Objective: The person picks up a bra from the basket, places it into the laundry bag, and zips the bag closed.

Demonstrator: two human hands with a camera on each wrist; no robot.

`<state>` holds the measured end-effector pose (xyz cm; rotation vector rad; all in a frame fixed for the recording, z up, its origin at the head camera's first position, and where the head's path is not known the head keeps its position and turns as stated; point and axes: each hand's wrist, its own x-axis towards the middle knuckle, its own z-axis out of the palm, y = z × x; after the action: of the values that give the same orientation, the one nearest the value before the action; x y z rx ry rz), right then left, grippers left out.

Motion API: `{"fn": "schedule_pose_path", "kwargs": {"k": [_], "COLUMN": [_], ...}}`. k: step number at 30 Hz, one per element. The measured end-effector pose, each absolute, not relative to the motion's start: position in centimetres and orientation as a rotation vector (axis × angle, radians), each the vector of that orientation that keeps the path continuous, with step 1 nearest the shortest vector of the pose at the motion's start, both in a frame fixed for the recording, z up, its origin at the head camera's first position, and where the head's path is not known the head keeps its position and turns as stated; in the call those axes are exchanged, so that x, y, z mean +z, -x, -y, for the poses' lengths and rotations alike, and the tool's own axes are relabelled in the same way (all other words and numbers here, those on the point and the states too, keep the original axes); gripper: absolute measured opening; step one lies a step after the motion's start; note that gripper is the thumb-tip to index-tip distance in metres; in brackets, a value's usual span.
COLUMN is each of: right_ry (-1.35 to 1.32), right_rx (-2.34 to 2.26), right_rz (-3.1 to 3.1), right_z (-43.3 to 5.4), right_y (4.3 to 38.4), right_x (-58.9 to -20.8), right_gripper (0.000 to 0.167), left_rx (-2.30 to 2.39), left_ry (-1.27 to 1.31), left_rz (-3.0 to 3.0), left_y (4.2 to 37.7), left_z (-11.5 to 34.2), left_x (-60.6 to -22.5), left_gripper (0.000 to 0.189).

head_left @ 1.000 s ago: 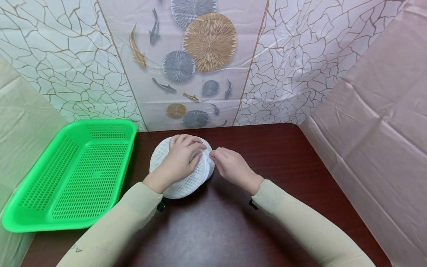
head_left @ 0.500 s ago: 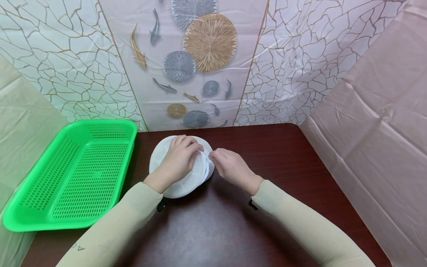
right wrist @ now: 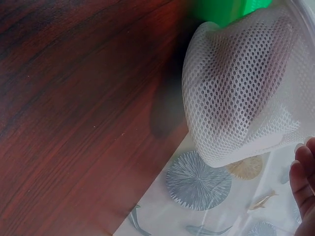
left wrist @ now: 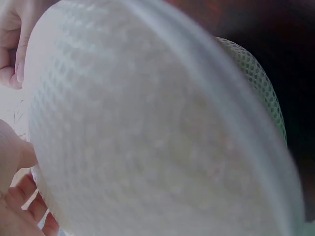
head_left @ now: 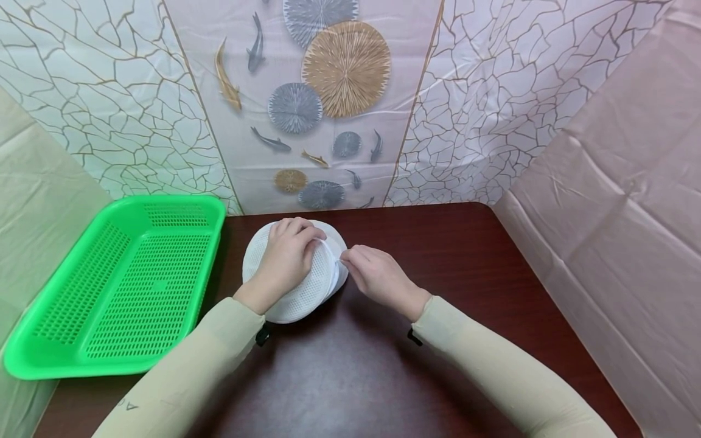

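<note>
A round white mesh laundry bag (head_left: 304, 299) with a smooth white rim sits at the back middle of the table, filling much of the left wrist view. My left hand (head_left: 285, 255) lies over its top and grips the edge of the bag's upper side, thumb toward the right. At the bag's right edge my right hand (head_left: 380, 277) pinches a small bit at the rim, thumb against curled fingers; the fingertips hide what it is. In the right wrist view, the mesh wall (right wrist: 236, 78) bulges, and a dim pinkish shape shows through it.
A green plastic basket (head_left: 148, 292) with slotted walls stands to the left, beside my left sleeve. The dark red-brown table (head_left: 438, 243) ends at a patterned cloth backdrop (head_left: 312, 164), with a pale cloth wall (head_left: 597, 182) on the right.
My left hand has shifted slightly left and back, drawing the bag's edge with it. The bag has moved a little left; my right hand keeps its pinch at the rim, almost in place.
</note>
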<state>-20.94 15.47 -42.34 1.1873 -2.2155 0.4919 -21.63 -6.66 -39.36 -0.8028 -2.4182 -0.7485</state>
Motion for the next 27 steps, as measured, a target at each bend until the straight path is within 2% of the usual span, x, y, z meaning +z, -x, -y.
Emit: {"fn": "schedule_pose_path", "kwargs": {"k": [11,27], "right_ry": [-1.153,-1.165], "right_rx": [0.555,0.544], "right_rz": [2.243,2.224], "right_z": [-15.73,-15.49], "right_y": [20.97,20.84], "right_x": [-42.47,-42.43], "right_gripper": [0.006,0.008], "left_rx": [-0.628,-0.608], "left_ry": [1.151,1.006], "left_rz": [2.257,2.297], "left_y": [22.14,21.88], "left_z": [7.39,6.89], "left_x": [-39.73,-39.96], "left_gripper": [0.020,0.009]}}
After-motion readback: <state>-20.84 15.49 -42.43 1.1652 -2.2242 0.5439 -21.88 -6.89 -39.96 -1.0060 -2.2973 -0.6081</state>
